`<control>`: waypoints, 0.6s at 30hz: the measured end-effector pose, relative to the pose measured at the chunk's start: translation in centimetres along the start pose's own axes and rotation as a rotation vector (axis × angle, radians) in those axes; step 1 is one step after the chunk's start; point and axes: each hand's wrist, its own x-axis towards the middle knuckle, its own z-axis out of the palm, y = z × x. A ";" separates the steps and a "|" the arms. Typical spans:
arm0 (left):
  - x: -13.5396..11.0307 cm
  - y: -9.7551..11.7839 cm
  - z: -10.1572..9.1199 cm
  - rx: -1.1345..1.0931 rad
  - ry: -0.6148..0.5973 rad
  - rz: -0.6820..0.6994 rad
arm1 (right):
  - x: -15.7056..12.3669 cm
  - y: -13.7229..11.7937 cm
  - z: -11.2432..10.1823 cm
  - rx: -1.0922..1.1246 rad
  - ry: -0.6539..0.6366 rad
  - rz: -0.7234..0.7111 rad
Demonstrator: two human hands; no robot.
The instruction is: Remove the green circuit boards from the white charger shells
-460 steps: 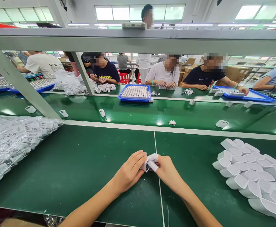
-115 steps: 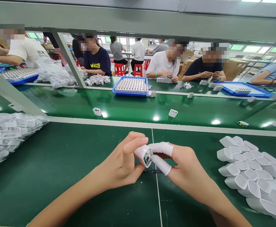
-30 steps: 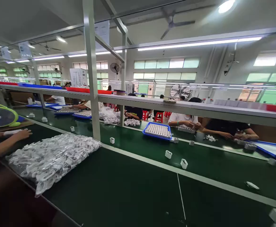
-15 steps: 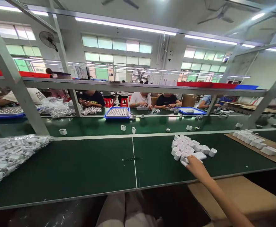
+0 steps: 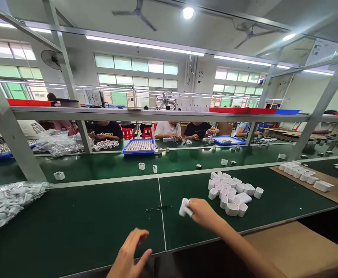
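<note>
My right hand (image 5: 202,211), with white finger cots on thumb and forefinger, pinches a small white plastic shell (image 5: 184,206) above the green table (image 5: 84,220). It is just left of a pile of several white shells (image 5: 231,191). My left hand (image 5: 129,253) hovers at the near table edge with its fingers loosely apart and nothing in it. A thin dark tool (image 5: 156,209) lies on the mat between the two hands.
A clear bag of white parts (image 5: 6,202) lies at the left. The green conveyor belt (image 5: 169,162) beyond carries single white housings (image 5: 141,166). Several people sit across it beside a blue tray (image 5: 140,146). More shells (image 5: 302,174) lie on brown cardboard at the right.
Half a second ago my right hand reached into the shell pile; now it has drawn back left holding one shell. My left hand has come into view at the near edge.
</note>
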 end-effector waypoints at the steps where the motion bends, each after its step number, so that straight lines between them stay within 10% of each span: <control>1: 1.9 -0.3 0.4 0.011 -0.038 0.021 | 0.3 -1.6 0.1 0.040 -0.034 -0.091; 5: 8.5 -1.1 1.4 0.062 -0.280 0.067 | 3.2 -5.3 0.5 0.205 -0.126 -0.361; 9: 12.8 -3.0 0.5 0.134 -0.267 0.087 | 9.3 -2.4 0.6 0.348 -0.156 -0.370; 18: 14.2 -8.0 -0.1 0.211 -0.145 0.000 | 19.0 2.8 5.7 0.446 -0.226 -0.150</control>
